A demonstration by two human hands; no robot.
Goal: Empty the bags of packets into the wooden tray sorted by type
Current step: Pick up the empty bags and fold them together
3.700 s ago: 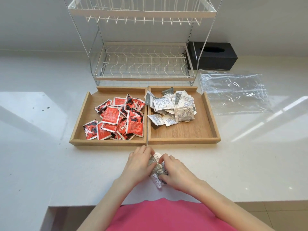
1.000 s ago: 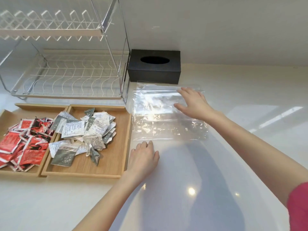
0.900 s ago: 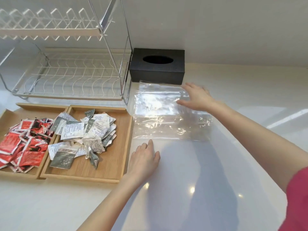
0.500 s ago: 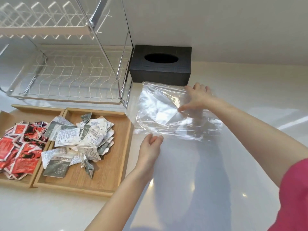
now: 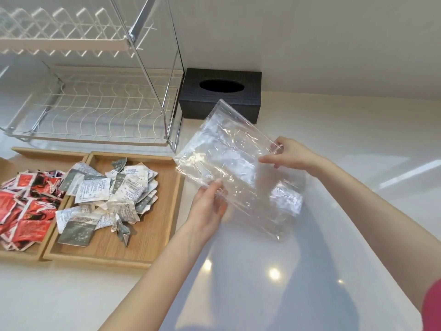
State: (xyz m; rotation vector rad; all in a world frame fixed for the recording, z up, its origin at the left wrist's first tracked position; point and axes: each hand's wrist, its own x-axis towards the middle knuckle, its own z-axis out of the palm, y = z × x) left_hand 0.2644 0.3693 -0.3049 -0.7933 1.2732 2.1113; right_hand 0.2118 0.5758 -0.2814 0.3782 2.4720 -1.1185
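A clear plastic bag [image 5: 229, 154] is held tilted above the white counter, empty as far as I can see. My left hand [image 5: 208, 206] pinches its near left edge. My right hand [image 5: 290, 152] grips its right edge. Under it another clear plastic bag [image 5: 284, 204] lies flat on the counter. The wooden tray [image 5: 152, 235] sits to the left with two compartments. Grey and white packets [image 5: 112, 194] are piled in its right compartment. Red packets [image 5: 26, 204] fill the left compartment, partly cut off by the frame edge.
A white wire dish rack [image 5: 95, 103] stands behind the tray, its chrome posts close to the bag's left side. A black tissue box [image 5: 222, 96] sits against the wall just behind the bag. Glossy white counter [image 5: 310, 283] stretches to the right and front.
Both hands moved from in front of the tray over to the bags on the right. They took hold of one bag and lifted it off the counter, tilting it.
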